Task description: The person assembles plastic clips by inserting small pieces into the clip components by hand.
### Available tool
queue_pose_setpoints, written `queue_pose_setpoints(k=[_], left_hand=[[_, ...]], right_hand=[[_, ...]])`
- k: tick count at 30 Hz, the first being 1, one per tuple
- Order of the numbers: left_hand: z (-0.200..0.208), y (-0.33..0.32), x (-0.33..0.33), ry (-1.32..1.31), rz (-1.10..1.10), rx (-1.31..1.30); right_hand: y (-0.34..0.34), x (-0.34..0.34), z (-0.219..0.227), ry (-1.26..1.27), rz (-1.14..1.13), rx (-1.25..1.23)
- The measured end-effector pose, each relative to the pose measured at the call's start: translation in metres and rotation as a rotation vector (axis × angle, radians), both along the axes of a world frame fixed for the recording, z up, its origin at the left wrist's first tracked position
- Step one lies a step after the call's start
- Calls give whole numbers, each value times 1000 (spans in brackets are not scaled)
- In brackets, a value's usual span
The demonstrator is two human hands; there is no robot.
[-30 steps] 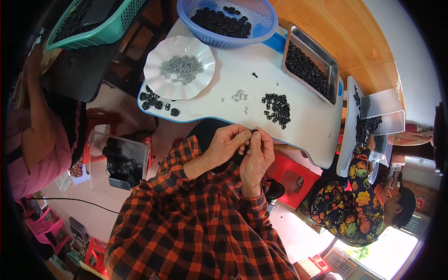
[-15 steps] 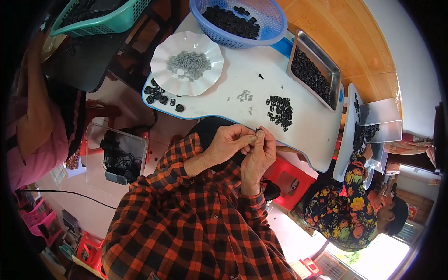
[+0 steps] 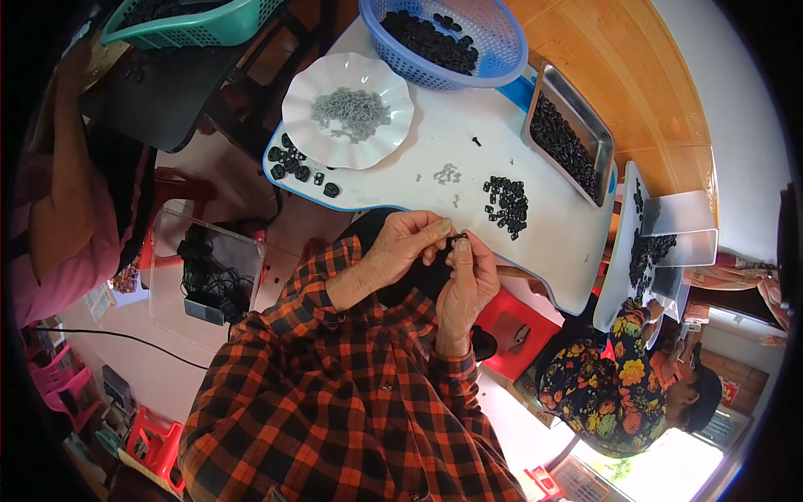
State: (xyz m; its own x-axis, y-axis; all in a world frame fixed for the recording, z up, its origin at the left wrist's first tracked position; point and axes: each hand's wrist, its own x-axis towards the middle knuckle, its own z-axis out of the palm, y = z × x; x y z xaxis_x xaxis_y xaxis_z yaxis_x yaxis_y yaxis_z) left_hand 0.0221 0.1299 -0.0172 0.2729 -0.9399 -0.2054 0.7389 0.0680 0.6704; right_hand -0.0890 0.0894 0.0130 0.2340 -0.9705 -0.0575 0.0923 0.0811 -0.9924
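In front of my chest, just off the table's near edge, my two hands are close together with their fingertips almost meeting. My right hand point(image 3: 466, 289) pinches a small black plastic part point(image 3: 457, 238) between thumb and fingers. My left hand point(image 3: 403, 253) is closed in a pinch beside that part; whatever lies in its fingertips is too small to make out. Beyond them on the white table point(image 3: 393, 188) are a cluster of small black parts point(image 3: 507, 206) and a few loose grey pieces point(image 3: 447, 173). A white scalloped plate point(image 3: 299, 107) with many tiny grey pieces stands to the left.
A blue basket point(image 3: 512, 46) and a metal tray point(image 3: 599, 134) hold black parts at the table's far side. Round black parts point(image 3: 302, 173) lie by the plate. Co-workers sit left point(image 3: 67, 222) and right point(image 3: 604, 381). A red stool point(image 3: 523, 335) stands beside me.
My left fingertips have drawn slightly up and away from the right thumb, showing more of the black part. The table and its contents sit a little further right in view.
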Motion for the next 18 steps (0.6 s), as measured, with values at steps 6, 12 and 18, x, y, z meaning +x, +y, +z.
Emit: queue_pose_setpoints(k=[6, 12, 18], left_hand=[[3, 2, 1, 133, -4, -13], [3, 1, 0, 169, 1, -25], [4, 2, 0, 144, 3, -8]], right_hand=[[4, 2, 3, -1, 65, -8], [3, 2, 7, 14, 87, -17], [4, 5, 9, 36, 78, -41]])
